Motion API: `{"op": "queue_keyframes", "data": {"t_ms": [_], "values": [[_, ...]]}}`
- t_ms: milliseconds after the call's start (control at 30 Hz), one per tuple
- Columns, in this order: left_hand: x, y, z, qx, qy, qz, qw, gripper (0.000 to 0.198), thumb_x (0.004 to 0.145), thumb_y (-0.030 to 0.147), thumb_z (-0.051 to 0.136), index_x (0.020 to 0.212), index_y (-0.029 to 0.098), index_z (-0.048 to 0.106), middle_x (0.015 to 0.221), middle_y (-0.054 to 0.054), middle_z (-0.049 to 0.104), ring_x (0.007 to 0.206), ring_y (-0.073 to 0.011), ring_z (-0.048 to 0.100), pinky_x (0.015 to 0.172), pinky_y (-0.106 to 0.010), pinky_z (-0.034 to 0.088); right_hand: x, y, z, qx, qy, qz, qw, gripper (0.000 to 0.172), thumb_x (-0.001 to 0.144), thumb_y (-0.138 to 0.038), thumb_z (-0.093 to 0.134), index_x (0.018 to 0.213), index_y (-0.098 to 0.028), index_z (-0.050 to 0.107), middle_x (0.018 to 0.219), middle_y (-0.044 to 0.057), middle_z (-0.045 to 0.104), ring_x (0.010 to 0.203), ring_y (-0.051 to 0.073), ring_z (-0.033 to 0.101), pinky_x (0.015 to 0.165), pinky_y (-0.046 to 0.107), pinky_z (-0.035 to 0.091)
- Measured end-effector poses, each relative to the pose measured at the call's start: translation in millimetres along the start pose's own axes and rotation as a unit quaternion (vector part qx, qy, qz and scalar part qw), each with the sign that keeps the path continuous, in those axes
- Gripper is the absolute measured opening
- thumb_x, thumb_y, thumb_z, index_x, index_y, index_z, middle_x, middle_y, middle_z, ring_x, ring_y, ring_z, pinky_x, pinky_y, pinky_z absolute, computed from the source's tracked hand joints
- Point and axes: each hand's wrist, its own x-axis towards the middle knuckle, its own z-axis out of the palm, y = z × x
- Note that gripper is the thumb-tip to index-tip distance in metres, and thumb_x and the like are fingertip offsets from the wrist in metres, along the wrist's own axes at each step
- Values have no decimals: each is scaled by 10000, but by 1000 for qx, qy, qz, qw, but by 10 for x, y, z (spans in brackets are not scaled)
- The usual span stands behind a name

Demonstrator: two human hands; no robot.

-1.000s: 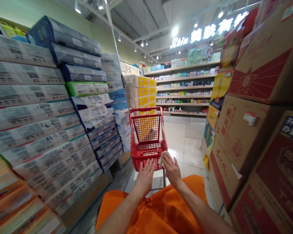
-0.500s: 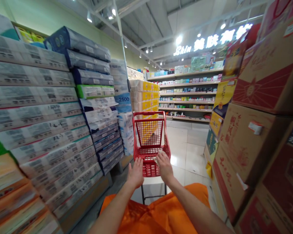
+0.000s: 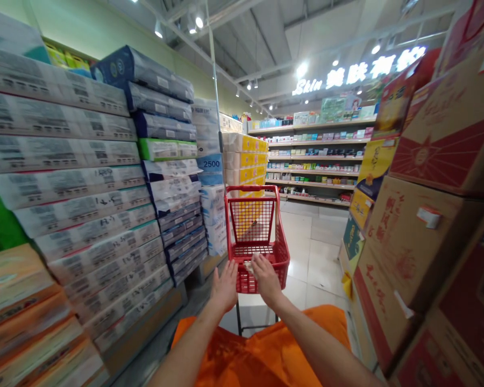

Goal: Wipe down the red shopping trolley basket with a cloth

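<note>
A red plastic shopping cart [image 3: 283, 244] with grid walls stands directly in front of me. At the near left corner of its basket, my left hand [image 3: 226, 286] rests with fingers stretched forward and holds nothing. My right hand [image 3: 267, 278] presses a crumpled white cloth [image 3: 249, 266] against the near rim, around the middle. Much of the cloth is hidden under the fingers, and it could be a paper wipe. Orange clothing [image 3: 262, 349] covers my lap below the forearms.
Stacked wrapped paper packs [image 3: 100, 199] form a wall on the left, with dark blue packs [image 3: 161, 94] beyond. Cardboard cartons [image 3: 403, 231] rise on the right. Yellow-and-white packs [image 3: 246, 156] and stocked shelves [image 3: 314, 172] stand ahead. Tiled floor [image 3: 314, 252] runs between.
My right hand has slid left along the near rim with the white cloth, closer to my left hand. My left hand stays at the corner. The whole view has shifted slightly.
</note>
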Motion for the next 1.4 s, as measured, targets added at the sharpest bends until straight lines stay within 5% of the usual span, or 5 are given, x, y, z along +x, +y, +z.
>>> {"op": "queue_keyframes", "data": {"t_ms": [333,600,833,1133,1400], "values": [[-29,-20,27,0,7,8,1000,722,665,135,357,1362,136,166,1450,-59,129,1332,-210,94,1042,-535,124,-217,453,-221,-58,66,41,995,497,806,-7,293,1243,-173,460,1293,81,453,1252,206,317,986,410,317],[0,11,60,11,11,13,1000,691,684,142,355,1356,143,195,1450,-56,138,1333,-207,90,1044,-534,111,3,-173,72,-2,11,-58,998,392,833,-112,401,1202,-196,504,1295,59,454,1242,191,332,982,367,336],[3,10,63,-4,10,14,1000,730,675,153,372,1366,128,137,1453,-61,112,1333,-217,86,1041,-545,106,-179,586,-334,-71,30,96,992,486,800,4,289,1209,-158,495,1294,86,451,1234,220,347,978,427,323],[-25,60,15,18,2,10,1000,709,684,135,336,1367,139,142,1454,-53,109,1333,-222,81,1037,-551,121,76,-146,-93,15,-71,17,997,383,835,-91,390,1178,-191,529,1289,50,458,1219,201,371,1000,363,307],[-43,102,43,-1,18,7,1000,739,665,151,371,1366,121,138,1450,-66,124,1329,-242,98,1031,-561,124,-82,395,-307,-28,0,129,991,434,811,-28,324,1182,-141,520,1277,116,462,1240,221,337,993,440,291]]}}
